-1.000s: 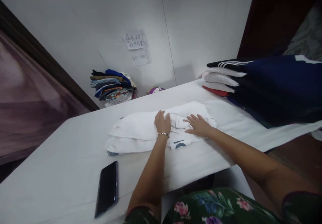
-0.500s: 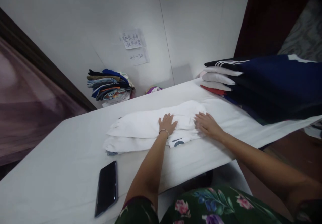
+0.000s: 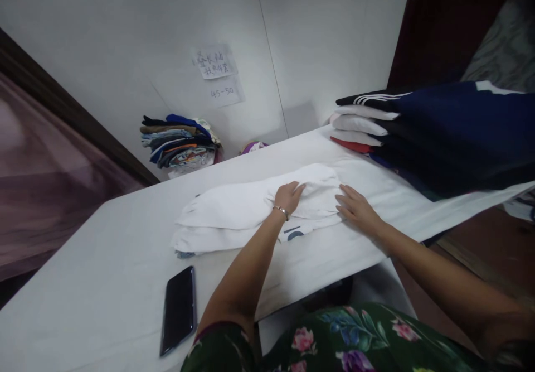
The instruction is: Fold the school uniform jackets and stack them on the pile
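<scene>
A white shirt (image 3: 234, 204) lies folded into a long strip across the table, with part of a dark print showing at its near edge. Bluish cloth peeks out at its left end. My left hand (image 3: 288, 198), with a bracelet at the wrist, is closed on the cloth right of the middle and bunches it into creases. At the shirt's right end rests my right hand (image 3: 357, 209), its fingers stretched out and touching the edge.
A dark phone (image 3: 179, 310) lies on the white-covered table (image 3: 104, 271), front left. Behind the far edge stands a stack of folded clothes (image 3: 179, 143). Dark, white and red garments (image 3: 451, 138) are piled at the right. Handwritten papers (image 3: 217, 71) hang on the wall.
My left hand has gone from lying flat with spread fingers to gripping the cloth, which is now creased and lifted there. My right hand has shifted slightly right.
</scene>
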Tool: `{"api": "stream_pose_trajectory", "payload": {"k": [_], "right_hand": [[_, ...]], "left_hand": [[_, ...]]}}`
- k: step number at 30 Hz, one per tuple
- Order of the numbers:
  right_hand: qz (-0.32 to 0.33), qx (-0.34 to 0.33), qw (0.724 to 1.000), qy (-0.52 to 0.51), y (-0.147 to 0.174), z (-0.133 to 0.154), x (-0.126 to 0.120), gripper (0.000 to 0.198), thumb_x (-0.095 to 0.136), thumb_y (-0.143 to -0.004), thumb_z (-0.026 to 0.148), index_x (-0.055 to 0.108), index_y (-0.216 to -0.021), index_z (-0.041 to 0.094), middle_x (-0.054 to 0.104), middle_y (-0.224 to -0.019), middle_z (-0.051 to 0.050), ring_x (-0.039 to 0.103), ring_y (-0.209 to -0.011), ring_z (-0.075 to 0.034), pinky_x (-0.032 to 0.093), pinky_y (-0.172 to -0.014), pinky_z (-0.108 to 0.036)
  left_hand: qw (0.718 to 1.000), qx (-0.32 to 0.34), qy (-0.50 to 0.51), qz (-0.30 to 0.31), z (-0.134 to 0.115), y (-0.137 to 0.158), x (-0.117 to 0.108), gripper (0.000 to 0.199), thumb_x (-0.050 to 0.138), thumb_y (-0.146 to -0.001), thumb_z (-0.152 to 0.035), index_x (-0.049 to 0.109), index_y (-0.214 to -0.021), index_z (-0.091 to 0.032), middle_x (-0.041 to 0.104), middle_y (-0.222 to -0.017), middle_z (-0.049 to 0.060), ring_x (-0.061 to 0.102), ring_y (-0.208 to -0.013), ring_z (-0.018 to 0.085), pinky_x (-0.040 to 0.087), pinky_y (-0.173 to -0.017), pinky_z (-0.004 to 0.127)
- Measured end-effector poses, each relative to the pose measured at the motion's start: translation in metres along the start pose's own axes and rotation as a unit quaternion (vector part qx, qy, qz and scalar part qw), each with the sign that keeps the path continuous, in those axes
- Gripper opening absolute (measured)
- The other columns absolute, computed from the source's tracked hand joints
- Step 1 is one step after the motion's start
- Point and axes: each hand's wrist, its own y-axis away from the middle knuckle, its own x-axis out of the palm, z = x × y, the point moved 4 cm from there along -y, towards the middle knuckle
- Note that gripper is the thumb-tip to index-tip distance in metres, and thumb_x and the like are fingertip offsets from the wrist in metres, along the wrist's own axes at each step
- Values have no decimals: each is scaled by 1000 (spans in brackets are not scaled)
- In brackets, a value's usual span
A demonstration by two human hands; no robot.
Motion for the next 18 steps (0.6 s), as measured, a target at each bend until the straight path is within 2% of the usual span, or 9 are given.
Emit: {"api": "stream_pose_trajectory", "payload": {"k": [3,6,9,11,12,14,18], "right_hand": [[-9,0,1000,-27,1,-1,-1,37,46,-92,40,57,-125,27,35,-150,-7,35,-135,-28,36,-108,-50],[-26,26,998,-48,2,-2,-5,43,44,-93,42,51,-133,29,27,-153,-5,30,-138,-27,33,-111,-49],[-18,70,995,-65,6,-3,-8,50,44,-92,46,45,-139,27,21,-155,-6,27,-139,-27,33,-111,-45],[6,91,993,-74,9,-4,-9,53,44,-92,47,41,-142,26,21,-155,-8,29,-139,-26,35,-110,-43],[18,93,993,-77,10,-4,-10,53,43,-92,47,41,-142,26,21,-156,-8,29,-139,-26,35,-110,-42],[34,81,993,-81,12,-2,-10,51,43,-93,45,45,-139,25,21,-155,-8,30,-138,-26,36,-109,-42],[57,22,995,-81,11,1,-7,43,44,-92,40,55,-131,25,31,-152,-7,31,-138,-26,37,-108,-42]], "left_hand": [[999,-3,-22,-37,-24,-26,-31,39,34,-96,-45,66,-93,-22,71,-93,4,63,-89,19,45,-77,28],[993,20,-112,-28,-64,-48,-55,41,33,-96,-49,64,-98,-22,70,-94,6,63,-90,21,44,-76,29],[978,71,-196,-19,-104,-64,-71,45,28,-96,-50,62,-104,-21,68,-96,6,63,-91,21,43,-78,30],[968,101,-229,-20,-114,-72,-78,49,24,-97,-52,61,-108,-21,67,-100,6,62,-94,21,43,-80,31],[965,106,-239,-21,-111,-75,-80,50,22,-97,-52,60,-109,-21,67,-102,6,62,-96,21,43,-81,32],[964,91,-248,-18,-89,-80,-81,52,22,-96,-54,61,-108,-21,66,-103,6,61,-98,22,43,-83,33],[971,-26,-235,35,-1,-70,-62,45,29,-96,-49,64,-99,-20,68,-103,8,61,-99,24,44,-82,33]]}}
